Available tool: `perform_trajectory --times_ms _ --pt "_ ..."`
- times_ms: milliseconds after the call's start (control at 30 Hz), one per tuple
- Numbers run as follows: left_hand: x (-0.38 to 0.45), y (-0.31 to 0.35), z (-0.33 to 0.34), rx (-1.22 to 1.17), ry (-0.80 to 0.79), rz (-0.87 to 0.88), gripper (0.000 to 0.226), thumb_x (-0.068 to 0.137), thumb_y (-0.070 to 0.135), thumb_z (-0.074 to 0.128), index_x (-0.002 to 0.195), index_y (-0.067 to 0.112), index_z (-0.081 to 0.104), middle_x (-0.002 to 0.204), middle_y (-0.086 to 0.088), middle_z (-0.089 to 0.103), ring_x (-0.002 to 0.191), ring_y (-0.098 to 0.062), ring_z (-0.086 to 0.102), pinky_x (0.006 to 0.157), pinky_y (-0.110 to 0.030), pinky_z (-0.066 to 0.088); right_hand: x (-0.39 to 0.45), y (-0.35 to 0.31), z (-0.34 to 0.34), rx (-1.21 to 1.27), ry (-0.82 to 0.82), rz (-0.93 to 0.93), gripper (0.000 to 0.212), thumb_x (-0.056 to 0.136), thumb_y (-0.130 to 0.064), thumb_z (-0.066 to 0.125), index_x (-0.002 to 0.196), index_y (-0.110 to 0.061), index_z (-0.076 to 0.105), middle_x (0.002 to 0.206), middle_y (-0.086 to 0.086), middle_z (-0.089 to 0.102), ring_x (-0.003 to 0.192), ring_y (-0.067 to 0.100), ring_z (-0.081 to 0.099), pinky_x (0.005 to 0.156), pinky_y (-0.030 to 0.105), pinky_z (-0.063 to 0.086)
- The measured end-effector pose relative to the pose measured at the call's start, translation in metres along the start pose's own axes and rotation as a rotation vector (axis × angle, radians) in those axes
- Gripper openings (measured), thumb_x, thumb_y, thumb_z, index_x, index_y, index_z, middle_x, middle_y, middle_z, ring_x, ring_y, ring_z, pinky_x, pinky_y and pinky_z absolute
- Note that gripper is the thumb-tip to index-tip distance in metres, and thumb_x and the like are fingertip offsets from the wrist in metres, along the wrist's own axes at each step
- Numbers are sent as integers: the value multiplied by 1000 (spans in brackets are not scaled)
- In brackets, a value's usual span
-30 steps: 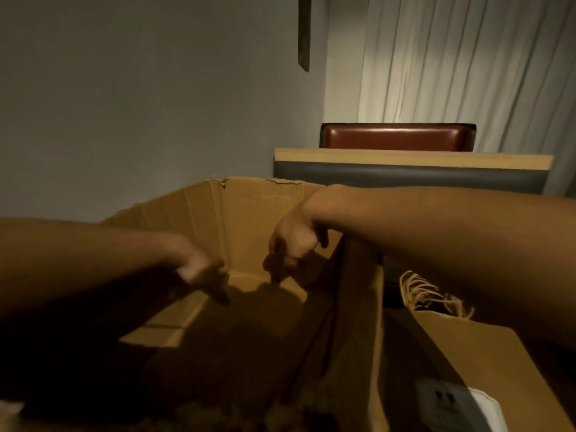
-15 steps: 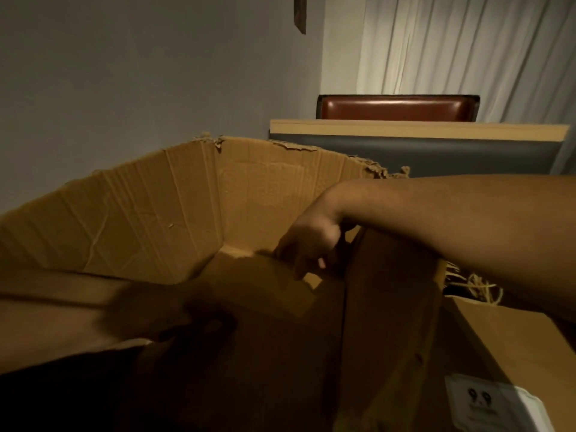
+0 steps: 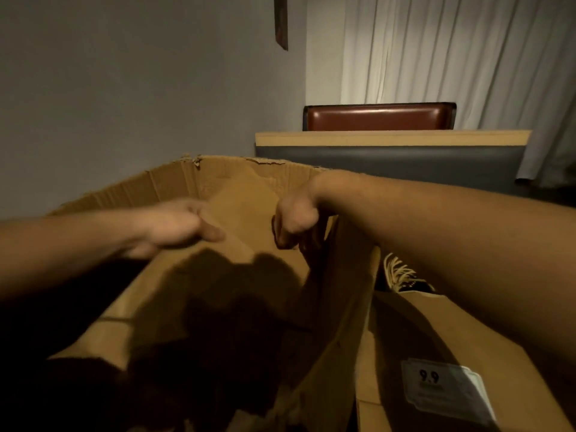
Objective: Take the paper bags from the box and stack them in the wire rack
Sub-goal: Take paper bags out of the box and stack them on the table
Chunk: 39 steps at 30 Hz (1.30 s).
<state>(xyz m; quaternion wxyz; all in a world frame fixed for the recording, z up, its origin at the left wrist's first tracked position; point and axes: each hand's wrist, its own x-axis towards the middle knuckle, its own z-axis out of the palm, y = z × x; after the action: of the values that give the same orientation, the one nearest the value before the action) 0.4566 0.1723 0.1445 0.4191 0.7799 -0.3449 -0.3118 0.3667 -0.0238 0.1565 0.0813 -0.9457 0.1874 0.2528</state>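
Retrieval step, as judged from the scene. Both hands reach into the corrugated cardboard box (image 3: 174, 188), whose rim is torn and creased. The left hand (image 3: 177, 226) lies on a flat brown paper bag (image 3: 237, 275), fingers fairly straight, thumb on top; the right hand (image 3: 296, 219) is curled at the bag's far edge, apparently pinching it (contact shadowed). Next, the bag needs lifting clear of the rim. Stacked bags (image 3: 436, 353) with twisted-paper handles lie right of the box; the rack itself is not discernible.
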Motion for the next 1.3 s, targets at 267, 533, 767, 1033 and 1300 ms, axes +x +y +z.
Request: perform_trajectory --times_ms 267,533,767,1033,1300 --pt "-101 89 -23 292 503 581 21 97 13 59 108 31 64 87 21 62 89 -4 62 87 -23 45 -121 52 -7 1071 325 -91 26 106 -13 37 115 -3 59 102 18 69 86 24 70 84 32 57" --pt "-197 102 22 1066 380 1323 41 92 15 53 128 31 64 133 8 64 129 -24 54 104 -52 41 -249 57 45 1541 332 -350 47 90 -57 56 106 -13 62 81 6 67 67 21 68 57 30 59" --pt "-223 88 86 728 727 1002 53 96 25 54 147 33 42 165 -6 15 151 -22 13 120 -50 22 -321 70 111 1502 764 -438 29 93 -24 66 118 -10 66 108 11 73 96 25 72 81 39 60" --pt "-228 71 202 -774 76 369 29 98 14 57 125 9 64 117 -16 72 101 -28 72 78 -37 61 -348 102 217 1581 936 -383 24 91 -18 65 113 -9 68 109 14 74 97 27 72 88 42 57" --pt "-212 64 259 -722 153 422 24 102 27 51 120 19 65 110 -7 76 102 -24 73 88 -42 55 -334 139 255 1560 1107 -206 15 90 -12 69 104 -7 68 101 10 76 97 27 73 88 44 57"
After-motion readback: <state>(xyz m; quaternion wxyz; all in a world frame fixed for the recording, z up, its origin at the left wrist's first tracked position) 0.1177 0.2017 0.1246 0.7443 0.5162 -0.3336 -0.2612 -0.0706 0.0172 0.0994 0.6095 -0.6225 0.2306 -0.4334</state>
